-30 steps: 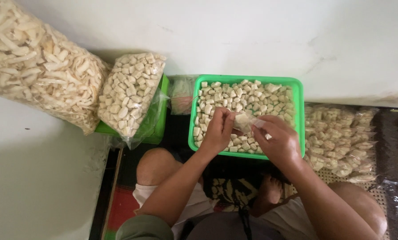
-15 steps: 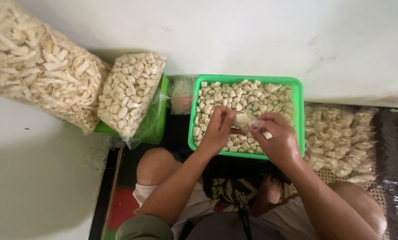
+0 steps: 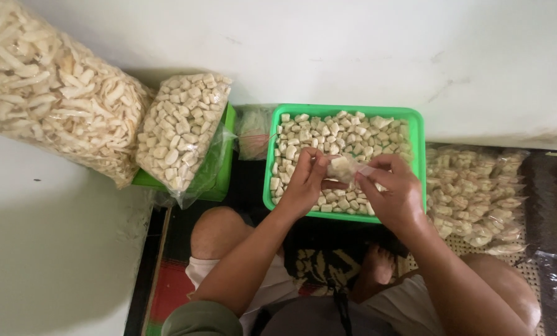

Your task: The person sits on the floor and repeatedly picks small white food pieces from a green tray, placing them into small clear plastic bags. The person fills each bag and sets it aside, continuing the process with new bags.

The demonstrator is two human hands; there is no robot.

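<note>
Surroundings: green rectangular plastic tray [image 3: 420,163] of pale cracker cubes directly beneath the grip; clear bag of the same cubes [image 3: 182,137] and larger clear bag of pale strips [image 3: 48,93] well left; stacked small filled packets [image 3: 477,193] just right. Small clear plastic packet of cubes [image 3: 347,168] pinched between left hand [image 3: 303,186] and right hand [image 3: 396,196], both closed on it. Long axis roughly left-right, open end not discernible.

A tray [image 3: 420,134] of snack pieces [image 3: 334,134] sits before the person's knees, against the wall [image 3: 353,50]. Left of it lie two filled bags [image 3: 182,134]; right, small packets [image 3: 477,193] are piled on the floor.
</note>
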